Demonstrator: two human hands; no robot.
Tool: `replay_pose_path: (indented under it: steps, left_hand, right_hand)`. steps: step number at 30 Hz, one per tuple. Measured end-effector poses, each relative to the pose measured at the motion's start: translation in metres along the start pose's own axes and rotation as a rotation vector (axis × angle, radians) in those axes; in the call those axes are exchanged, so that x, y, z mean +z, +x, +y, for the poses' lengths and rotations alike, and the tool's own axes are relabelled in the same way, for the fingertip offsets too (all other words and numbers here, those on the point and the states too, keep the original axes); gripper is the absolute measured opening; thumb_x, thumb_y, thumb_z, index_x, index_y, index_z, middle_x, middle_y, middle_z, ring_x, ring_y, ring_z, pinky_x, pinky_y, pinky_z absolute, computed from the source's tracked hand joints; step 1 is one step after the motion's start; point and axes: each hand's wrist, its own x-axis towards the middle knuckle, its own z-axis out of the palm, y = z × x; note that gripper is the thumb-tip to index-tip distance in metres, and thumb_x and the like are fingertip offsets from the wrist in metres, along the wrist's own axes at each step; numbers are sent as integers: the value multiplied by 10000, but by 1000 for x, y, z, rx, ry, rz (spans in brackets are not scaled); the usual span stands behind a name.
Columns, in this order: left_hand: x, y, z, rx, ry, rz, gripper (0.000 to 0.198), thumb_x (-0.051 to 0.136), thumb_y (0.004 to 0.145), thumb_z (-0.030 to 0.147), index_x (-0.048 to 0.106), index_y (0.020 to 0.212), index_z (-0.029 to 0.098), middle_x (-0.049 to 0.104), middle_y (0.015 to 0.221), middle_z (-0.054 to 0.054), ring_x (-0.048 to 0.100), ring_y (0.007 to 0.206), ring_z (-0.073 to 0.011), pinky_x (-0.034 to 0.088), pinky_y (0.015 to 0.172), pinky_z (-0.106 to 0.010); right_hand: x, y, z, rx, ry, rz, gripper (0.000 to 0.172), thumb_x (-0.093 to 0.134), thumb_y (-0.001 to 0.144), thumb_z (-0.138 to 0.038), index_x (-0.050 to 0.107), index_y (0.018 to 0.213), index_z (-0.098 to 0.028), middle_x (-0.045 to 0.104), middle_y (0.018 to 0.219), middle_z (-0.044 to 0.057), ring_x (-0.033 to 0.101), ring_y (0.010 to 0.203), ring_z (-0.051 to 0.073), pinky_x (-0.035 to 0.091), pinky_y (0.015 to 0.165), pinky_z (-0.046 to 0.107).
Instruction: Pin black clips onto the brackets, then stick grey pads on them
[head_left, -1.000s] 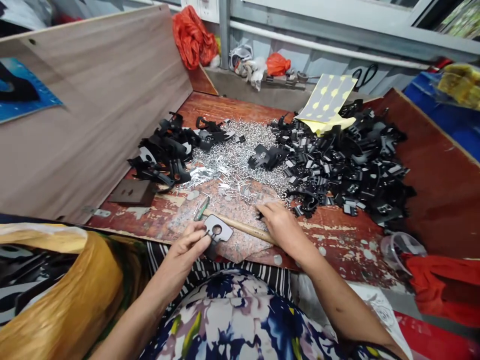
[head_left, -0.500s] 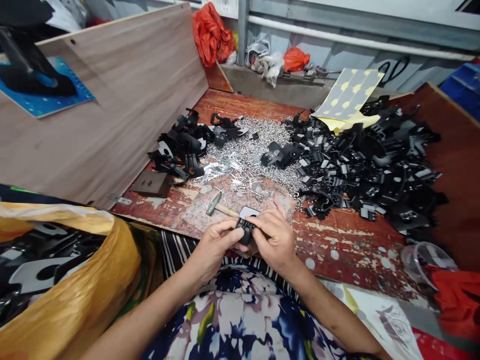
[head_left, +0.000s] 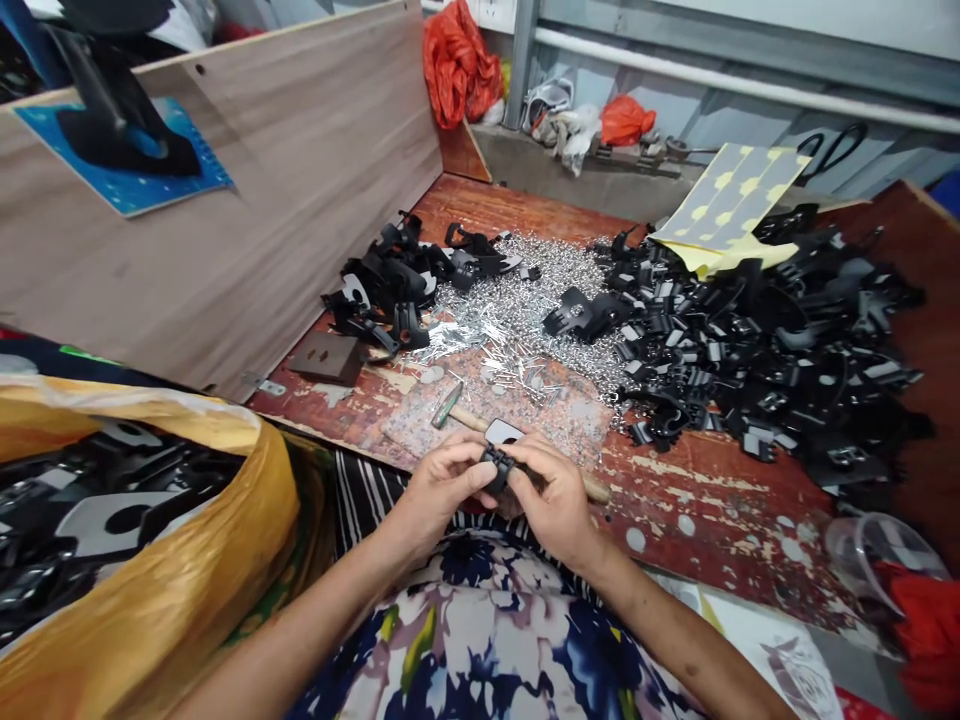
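Observation:
Between my hands, close to the front edge of the worktable [head_left: 660,530], is a small black plastic clip part [head_left: 498,468] with a grey pad on its far end. My left hand [head_left: 442,490] pinches it from the left, thumb on top. From the right, my right hand [head_left: 551,495] grips the same part with thumb and fingers; whether a pin is also in those fingers is hidden. Just beyond my hands lies a hammer [head_left: 469,419] with a green head, its wooden handle passing behind them. Loose metal pins [head_left: 517,365] are strewn farther back.
Small metal pieces [head_left: 555,260] cover the table's middle. Black parts are heaped left [head_left: 390,280] and right [head_left: 780,340], a yellow-grey sticker sheet [head_left: 731,200] on the right heap. A brown block [head_left: 326,358] sits left. A yellow sack [head_left: 262,500] holds more parts. A wooden board [head_left: 300,150] walls the left.
The view has shifted left, so the table appears farther right. My right hand's raised fingers have curled down to the black clip part, and the hammer handle's end now shows beside that hand.

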Motion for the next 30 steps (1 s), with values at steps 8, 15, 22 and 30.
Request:
replay_pose_path:
  steps: [8,15,22,30]
  left_hand:
    - [-24,-1,-5,47,62,44,233,807,842,402,788,833,170,641,951,-46,571,644,-86,518,579,-190]
    - [-27,-5,-6,-12,-24,147,322,888,741,447,781,805,151,632,796,-15,621,629,-103,505,602,-194]
    - [-10,2,0,-129,-124,107,449,917,667,539,750,784,139,600,750,0,656,587,-118,529,564,-199]
    - [8,12,-2,-83,-93,140,493,917,656,539,628,618,142,450,659,44,494,526,-68,549,497,-199]
  right_hand:
    - [-23,53,27,117,-230,-344,294,549,980,-153,774,1137,-259,799,964,23,705,830,187,549,864,396]
    - [-17,100,58,-56,-860,-307,122,683,927,-148,736,822,-178,747,876,94,608,908,259,418,882,425]
    - [-22,63,25,-16,64,-53,66,748,911,-226,796,900,-270,768,991,24,690,957,199,527,901,392]
    - [-5,19,20,290,485,101,57,779,890,-335,818,916,-302,812,1009,15,744,955,187,580,900,352]
